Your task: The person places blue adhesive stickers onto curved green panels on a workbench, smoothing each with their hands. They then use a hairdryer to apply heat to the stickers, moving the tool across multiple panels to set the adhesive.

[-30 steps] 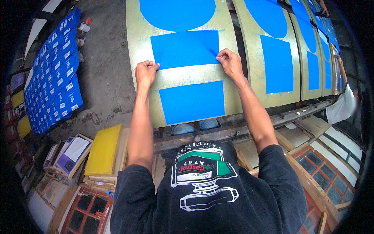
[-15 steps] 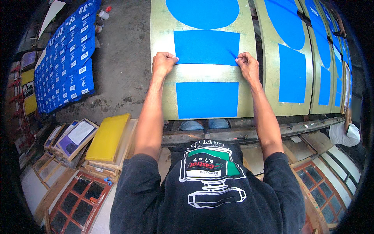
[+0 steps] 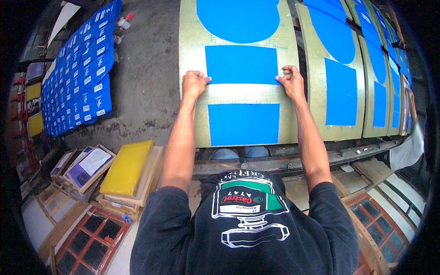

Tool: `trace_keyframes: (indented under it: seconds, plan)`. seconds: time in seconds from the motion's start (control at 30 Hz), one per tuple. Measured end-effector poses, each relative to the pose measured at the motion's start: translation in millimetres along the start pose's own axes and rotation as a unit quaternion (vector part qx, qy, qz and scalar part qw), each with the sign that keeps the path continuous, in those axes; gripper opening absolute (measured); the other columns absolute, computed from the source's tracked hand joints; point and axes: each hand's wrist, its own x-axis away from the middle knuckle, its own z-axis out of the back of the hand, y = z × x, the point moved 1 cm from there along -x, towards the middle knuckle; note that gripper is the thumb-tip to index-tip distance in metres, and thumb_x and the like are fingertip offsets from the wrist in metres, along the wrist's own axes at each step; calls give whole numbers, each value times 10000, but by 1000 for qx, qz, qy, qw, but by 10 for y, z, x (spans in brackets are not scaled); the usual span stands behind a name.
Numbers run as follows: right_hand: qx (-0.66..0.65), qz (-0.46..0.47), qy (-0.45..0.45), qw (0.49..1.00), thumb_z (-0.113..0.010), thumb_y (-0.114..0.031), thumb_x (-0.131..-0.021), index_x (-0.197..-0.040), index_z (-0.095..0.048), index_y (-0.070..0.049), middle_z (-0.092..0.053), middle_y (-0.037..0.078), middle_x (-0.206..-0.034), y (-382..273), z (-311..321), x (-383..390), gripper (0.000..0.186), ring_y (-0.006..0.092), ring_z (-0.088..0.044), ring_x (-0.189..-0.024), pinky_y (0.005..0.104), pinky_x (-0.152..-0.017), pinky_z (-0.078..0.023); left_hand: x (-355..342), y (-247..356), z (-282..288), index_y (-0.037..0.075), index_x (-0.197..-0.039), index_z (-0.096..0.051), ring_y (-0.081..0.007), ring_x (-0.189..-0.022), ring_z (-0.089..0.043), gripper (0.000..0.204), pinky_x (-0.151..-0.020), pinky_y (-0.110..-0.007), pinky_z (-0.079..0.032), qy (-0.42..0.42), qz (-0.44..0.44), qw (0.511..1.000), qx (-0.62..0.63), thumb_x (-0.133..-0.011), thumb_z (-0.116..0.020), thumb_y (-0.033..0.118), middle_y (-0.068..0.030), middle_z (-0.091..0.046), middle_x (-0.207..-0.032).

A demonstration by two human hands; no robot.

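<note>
A blue cut piece of cloth or sheet lies on a pale olive board, between a larger rounded blue piece above and another blue piece below. My left hand pinches its lower-left corner. At the lower-right corner, my right hand pinches the edge between thumb and finger, other fingers curled. The middle piece looks flat.
More boards with blue pieces stand to the right, where a co-worker's white sleeve shows. A printed blue sheet lies left. Stacked wooden frames, one yellow, lean lower left, beside a red-framed window.
The wrinkle near the middle piece's right corner has smoothed out, with both my hands still at its corners. The view has shifted, placing the boards further right than a second ago.
</note>
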Motion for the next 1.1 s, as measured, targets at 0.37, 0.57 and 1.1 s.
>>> trace_keyframes:
  seconds: [0.37, 0.57, 1.1]
  plan:
    - [170, 323, -53, 930, -552, -473, -886, -1396, -453, -85, -396, 137, -1482, -1280, -1616, 401, 648, 284, -318, -1399, 569, -1118, -192, 1499, -86, -322, -12, -1257, -466, -361, -1251, -398, 662, -1018, -504, -284, 122, -169, 960, -186, -771, -730, 352, -203, -443, -1319]
    - [292, 320, -82, 898, -348, -510, -975, -1503, -270, -127, -244, 59, -1573, -1023, -1607, 58, 657, 285, -179, -1457, 557, -1162, -63, 1943, -414, -465, -13, -1351, -378, -365, -1327, -316, 857, -1057, -545, -207, 139, -120, 961, -208, -736, -753, 450, -203, -355, -1404]
    - [127, 83, -67, 986, -682, -284, -842, -993, -620, -10, -586, 176, -1183, 201, 14, 1776, 319, 330, -536, -1134, 490, -970, -393, 2026, -549, -508, -3, -919, -656, -310, -1057, -567, 242, -934, -476, -388, 98, -181, 978, -19, -820, -672, 217, -145, -632, -1007]
